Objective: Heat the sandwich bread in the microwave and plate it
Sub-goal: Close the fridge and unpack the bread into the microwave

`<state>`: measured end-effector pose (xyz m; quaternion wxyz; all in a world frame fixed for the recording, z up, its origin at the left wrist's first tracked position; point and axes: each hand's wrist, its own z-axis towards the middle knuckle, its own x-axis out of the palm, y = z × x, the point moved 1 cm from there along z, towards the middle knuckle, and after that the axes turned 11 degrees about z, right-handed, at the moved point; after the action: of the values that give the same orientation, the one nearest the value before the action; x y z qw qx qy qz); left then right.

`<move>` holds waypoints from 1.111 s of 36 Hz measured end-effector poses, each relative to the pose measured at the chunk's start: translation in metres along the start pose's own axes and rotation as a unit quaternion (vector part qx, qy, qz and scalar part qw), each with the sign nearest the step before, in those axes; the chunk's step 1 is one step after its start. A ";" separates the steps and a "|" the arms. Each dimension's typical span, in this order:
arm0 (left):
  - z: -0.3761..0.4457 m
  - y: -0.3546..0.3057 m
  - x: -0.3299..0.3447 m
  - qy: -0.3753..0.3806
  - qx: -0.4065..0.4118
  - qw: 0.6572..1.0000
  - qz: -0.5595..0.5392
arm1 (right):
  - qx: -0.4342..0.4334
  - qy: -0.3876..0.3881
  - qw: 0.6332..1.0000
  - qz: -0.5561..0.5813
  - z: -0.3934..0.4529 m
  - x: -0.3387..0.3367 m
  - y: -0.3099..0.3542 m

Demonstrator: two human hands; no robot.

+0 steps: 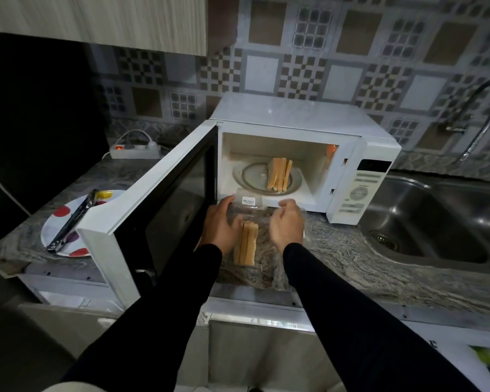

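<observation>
Both hands work at a clear plastic bread bag lying on the marbled countertop just in front of the open microwave. The left hand curls its fingers over the left side of the bag, gripping the plastic near the white label. The right hand has its fingers bent inward and pinches the bag's right edge, knuckles toward the camera. Between the two hands a few bread slices stand on edge inside the bag. More sandwich bread stands upright on the glass turntable inside the microwave cavity, right of its middle. The microwave door swings wide to the left. Beyond the door, a spotted plate sits on the counter with black tongs lying across it. A steel sink lies to the right
</observation>
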<state>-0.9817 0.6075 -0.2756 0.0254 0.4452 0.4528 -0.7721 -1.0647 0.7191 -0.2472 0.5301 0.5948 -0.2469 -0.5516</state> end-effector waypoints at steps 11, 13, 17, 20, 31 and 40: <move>0.026 -0.020 -0.008 0.008 0.055 0.998 -0.005 | 0.169 0.115 0.977 -0.055 -0.011 0.033 -0.018; 0.029 -0.020 -0.010 0.018 0.059 0.998 0.001 | 0.164 0.131 0.975 -0.072 -0.010 0.039 -0.014; 0.032 -0.019 -0.013 0.020 0.062 0.998 -0.001 | 0.144 0.143 0.972 -0.119 -0.003 0.049 -0.012; 0.032 -0.018 -0.015 0.020 0.058 0.998 0.002 | 0.121 0.148 0.967 -0.165 0.000 0.052 -0.011; 0.033 -0.018 -0.013 0.009 0.057 0.998 0.028 | 0.121 0.131 0.972 -0.155 0.003 0.051 -0.005; 0.027 -0.017 -0.011 0.019 0.034 0.999 0.023 | 0.149 0.113 0.977 -0.106 0.003 0.035 0.011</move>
<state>-1.0007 0.5943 -0.2508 0.0192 0.4703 0.4165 -0.7778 -1.0552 0.6840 -0.2509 0.3981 0.7486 -0.2002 -0.4910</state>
